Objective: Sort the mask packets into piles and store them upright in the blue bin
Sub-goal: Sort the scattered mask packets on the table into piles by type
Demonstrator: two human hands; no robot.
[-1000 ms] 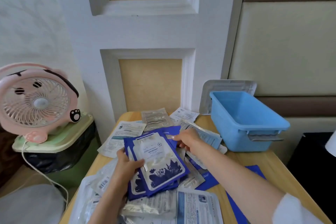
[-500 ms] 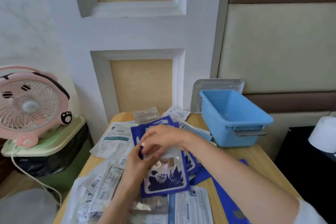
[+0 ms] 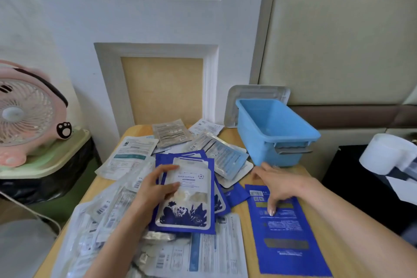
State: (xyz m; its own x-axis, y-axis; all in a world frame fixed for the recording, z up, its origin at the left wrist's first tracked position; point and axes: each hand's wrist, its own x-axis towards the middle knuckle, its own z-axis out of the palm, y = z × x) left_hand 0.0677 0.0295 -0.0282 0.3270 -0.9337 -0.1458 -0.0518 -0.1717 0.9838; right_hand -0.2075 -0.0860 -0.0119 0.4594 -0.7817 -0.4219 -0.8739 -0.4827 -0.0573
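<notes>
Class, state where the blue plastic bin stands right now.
Head view: the blue plastic bin stands on the wooden table's far right corner, before a grey lid, just beyond the right hand.

The bin (image 3: 277, 133) is plain sky blue. Left of it, the floral packets (image 3: 187, 201) are royal blue, with a white panel and dark blue flowers. In front of the bin, a flat packet (image 3: 286, 232) is solid blue with white lettering. Far left of it, the fan (image 3: 24, 113) is pink with a black paw mark.
</notes>
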